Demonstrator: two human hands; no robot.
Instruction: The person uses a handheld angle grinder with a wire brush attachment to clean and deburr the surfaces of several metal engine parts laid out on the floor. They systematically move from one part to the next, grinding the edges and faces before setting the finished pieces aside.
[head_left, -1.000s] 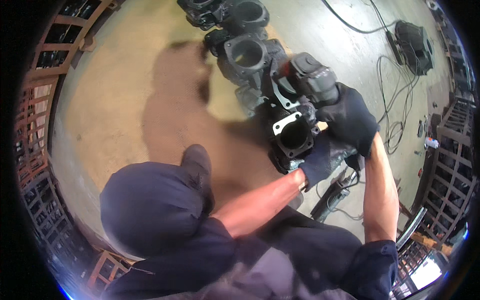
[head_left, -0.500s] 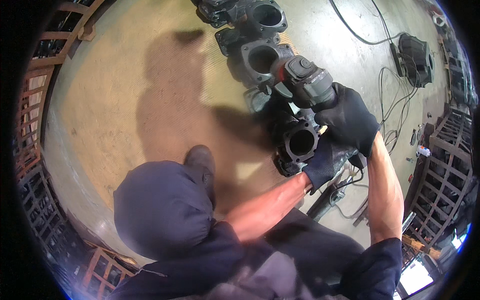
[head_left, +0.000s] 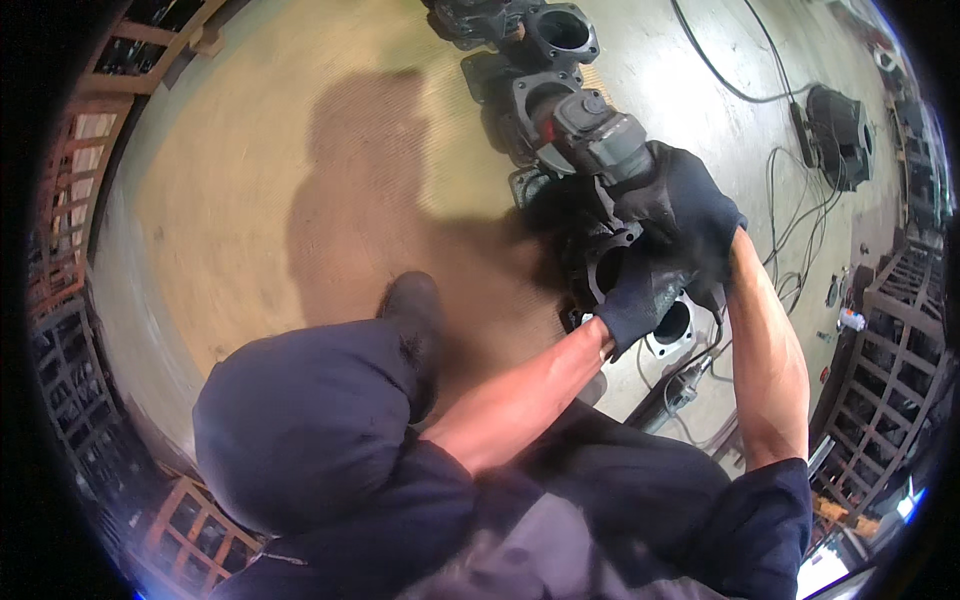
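Note:
Both my hands wear dark gloves and hold a corded angle grinder [head_left: 612, 140]. My right hand [head_left: 690, 205] is closed around the grinder's body behind its head. My left hand [head_left: 645, 303] is closed at the rear of the tool, its fingertips partly hidden. The grinder's head lies over the flange of a dark metal casting [head_left: 525, 105], covering part of its round bore. Under and beside my hands are another bored casting [head_left: 605, 268] and a paler flange face [head_left: 672, 327] with bolt holes. The disc's edge is unclear.
More castings [head_left: 560, 32] continue the row at the far end. A power tool [head_left: 690, 378] lies on the floor by my legs. Cables [head_left: 790, 230] loop at the right near a dark housing [head_left: 840, 135]. Slatted metal crates [head_left: 905, 320] line the right side, others [head_left: 75, 200] the left.
The grinder has shifted away and to the left, covering more of the casting's bore. Both hands moved with it. The pale flange face now shows beside my left hand.

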